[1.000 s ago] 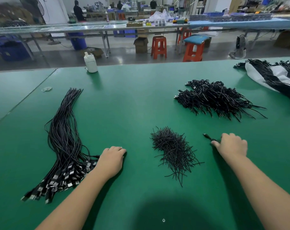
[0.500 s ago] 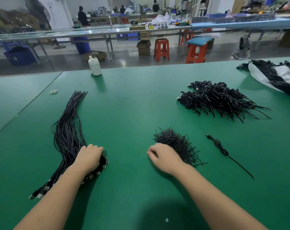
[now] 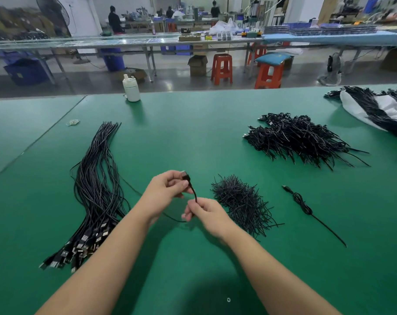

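Observation:
My left hand pinches the plug end of one black USB cable above the green table. My right hand pinches the same cable a little lower; the rest of the cable trails back to the left over the table. A long bundle of straight black USB cables lies to the left, plugs toward me. A small heap of short black twist ties sits just right of my hands. One coiled, tied cable lies further right.
A pile of bundled black cables lies at the back right, and more cables on a white bag at the far right edge. A white bottle stands at the table's far edge. A rubber band lies far left.
My left hand has left the cable bundle with one cable and risen to the middle. My right hand moved from the twist-tie heap to grip the same cable.

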Demonstrator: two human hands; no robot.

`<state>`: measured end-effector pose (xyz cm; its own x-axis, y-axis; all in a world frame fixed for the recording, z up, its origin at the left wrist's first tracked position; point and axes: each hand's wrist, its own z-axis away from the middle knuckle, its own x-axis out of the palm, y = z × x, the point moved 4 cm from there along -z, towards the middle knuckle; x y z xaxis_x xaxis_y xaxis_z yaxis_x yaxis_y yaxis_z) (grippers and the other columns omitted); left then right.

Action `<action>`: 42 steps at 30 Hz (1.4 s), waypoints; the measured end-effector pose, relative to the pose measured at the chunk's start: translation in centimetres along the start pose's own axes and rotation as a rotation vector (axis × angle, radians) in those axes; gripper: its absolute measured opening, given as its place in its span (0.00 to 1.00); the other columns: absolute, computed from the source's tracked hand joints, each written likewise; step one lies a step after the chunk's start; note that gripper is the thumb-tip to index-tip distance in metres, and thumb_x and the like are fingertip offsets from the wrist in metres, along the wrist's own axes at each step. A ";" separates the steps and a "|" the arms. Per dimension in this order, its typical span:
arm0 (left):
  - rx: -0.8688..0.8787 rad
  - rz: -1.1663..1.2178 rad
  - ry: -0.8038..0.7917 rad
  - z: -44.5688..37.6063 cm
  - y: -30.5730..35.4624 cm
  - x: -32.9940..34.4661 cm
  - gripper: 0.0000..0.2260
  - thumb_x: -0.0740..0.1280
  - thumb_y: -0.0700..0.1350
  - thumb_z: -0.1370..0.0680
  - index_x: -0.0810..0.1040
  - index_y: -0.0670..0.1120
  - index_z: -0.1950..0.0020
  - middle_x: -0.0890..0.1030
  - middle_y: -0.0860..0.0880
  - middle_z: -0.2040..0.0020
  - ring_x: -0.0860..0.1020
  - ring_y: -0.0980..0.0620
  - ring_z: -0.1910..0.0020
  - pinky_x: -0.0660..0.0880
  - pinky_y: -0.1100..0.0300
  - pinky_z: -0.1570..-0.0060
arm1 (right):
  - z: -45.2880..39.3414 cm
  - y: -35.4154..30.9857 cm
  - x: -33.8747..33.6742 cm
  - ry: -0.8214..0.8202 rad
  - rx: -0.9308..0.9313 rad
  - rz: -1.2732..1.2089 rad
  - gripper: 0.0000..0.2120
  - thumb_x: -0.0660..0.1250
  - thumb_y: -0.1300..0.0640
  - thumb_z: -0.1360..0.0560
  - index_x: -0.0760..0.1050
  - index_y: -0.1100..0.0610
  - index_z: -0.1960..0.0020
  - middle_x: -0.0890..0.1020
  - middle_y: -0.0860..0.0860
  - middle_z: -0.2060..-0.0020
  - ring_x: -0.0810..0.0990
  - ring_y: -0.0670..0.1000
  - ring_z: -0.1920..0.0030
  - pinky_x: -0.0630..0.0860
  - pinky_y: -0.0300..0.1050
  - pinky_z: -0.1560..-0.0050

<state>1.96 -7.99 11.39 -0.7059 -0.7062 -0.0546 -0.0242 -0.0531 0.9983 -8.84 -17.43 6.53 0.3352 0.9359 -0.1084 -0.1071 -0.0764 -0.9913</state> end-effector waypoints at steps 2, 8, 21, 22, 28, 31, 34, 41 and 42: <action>-0.051 0.173 0.096 -0.2 -0.4 -0.3 0.03 0.66 0.36 0.21 0.77 0.43 0.51 0.84 0.46 0.59 0.82 0.54 0.59 0.74 0.64 0.62 | 0.1 -0.1 -0.2 0.036 0.013 -0.109 0.14 0.57 0.57 0.16 0.75 0.56 0.58 0.71 0.48 0.73 0.76 0.47 0.66 0.75 0.55 0.46; -0.171 0.266 -0.091 0.2 -3.0 1.4 0.14 0.58 0.46 0.17 0.77 0.40 0.38 0.83 0.43 0.41 0.81 0.48 0.46 0.75 0.55 0.44 | 0.5 -0.3 0.0 0.055 -0.007 -0.162 0.15 0.53 0.56 0.15 0.72 0.56 0.58 0.62 0.48 0.73 0.62 0.47 0.71 0.69 0.48 0.59; -0.055 0.130 -0.053 0.4 -3.1 2.3 0.19 0.50 0.44 0.15 0.79 0.40 0.40 0.83 0.45 0.42 0.79 0.50 0.38 0.70 0.53 0.32 | 1.0 0.9 1.6 -0.047 0.047 -0.157 0.16 0.53 0.56 0.15 0.72 0.56 0.58 0.61 0.48 0.72 0.62 0.48 0.70 0.70 0.44 0.59; -0.019 0.208 0.008 0.1 -2.6 2.1 0.19 0.50 0.43 0.15 0.79 0.38 0.41 0.83 0.42 0.42 0.80 0.47 0.38 0.72 0.53 0.34 | 1.0 1.1 1.8 -0.066 0.056 -0.153 0.16 0.53 0.56 0.15 0.72 0.56 0.58 0.62 0.48 0.72 0.62 0.48 0.70 0.71 0.43 0.59; -0.104 0.774 -0.143 -0.3 1.0 -1.2 0.22 0.55 0.49 0.20 0.85 0.41 0.55 0.85 0.42 0.57 0.75 0.52 0.78 0.68 0.66 0.80 | 1.3 3.5 1.3 -0.089 0.176 -0.191 0.16 0.53 0.54 0.15 0.68 0.55 0.60 0.62 0.46 0.72 0.62 0.47 0.70 0.72 0.42 0.59; -0.295 0.514 -0.447 1.4 0.1 -1.3 0.21 0.55 0.49 0.20 0.84 0.38 0.50 0.84 0.39 0.61 0.78 0.49 0.78 0.68 0.65 0.79 | 0.7 3.7 0.2 -0.035 0.239 -0.360 0.17 0.55 0.53 0.15 0.68 0.55 0.61 0.61 0.47 0.72 0.61 0.47 0.70 0.69 0.41 0.63; -0.489 0.034 -0.698 3.6 -2.5 -0.4 0.21 0.55 0.49 0.18 0.79 0.34 0.43 0.84 0.35 0.54 0.84 0.42 0.65 0.77 0.60 0.72 | -0.1 2.7 -0.3 -0.035 0.242 -0.401 0.18 0.56 0.52 0.15 0.69 0.55 0.63 0.61 0.47 0.73 0.60 0.47 0.72 0.67 0.42 0.65; -0.302 -0.141 -0.169 2.0 -5.6 0.4 0.16 0.53 0.44 0.14 0.78 0.36 0.40 0.83 0.38 0.46 0.84 0.45 0.50 0.81 0.56 0.49 | 0.1 1.2 0.2 -0.116 0.146 -0.244 0.19 0.55 0.51 0.15 0.71 0.51 0.64 0.62 0.43 0.75 0.58 0.46 0.73 0.60 0.41 0.69; -0.263 0.005 -0.121 1.8 -5.6 0.6 0.15 0.54 0.43 0.14 0.77 0.37 0.39 0.83 0.39 0.45 0.83 0.47 0.48 0.80 0.57 0.46 | 0.2 1.2 0.4 -0.127 0.137 -0.249 0.19 0.55 0.52 0.15 0.72 0.51 0.64 0.61 0.44 0.74 0.58 0.46 0.72 0.60 0.41 0.69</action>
<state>0.43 -6.82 5.76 -0.7852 -0.6185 -0.0314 0.1525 -0.2422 0.9582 -9.07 -17.06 5.29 0.2478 0.9562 0.1559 -0.1647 0.2001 -0.9658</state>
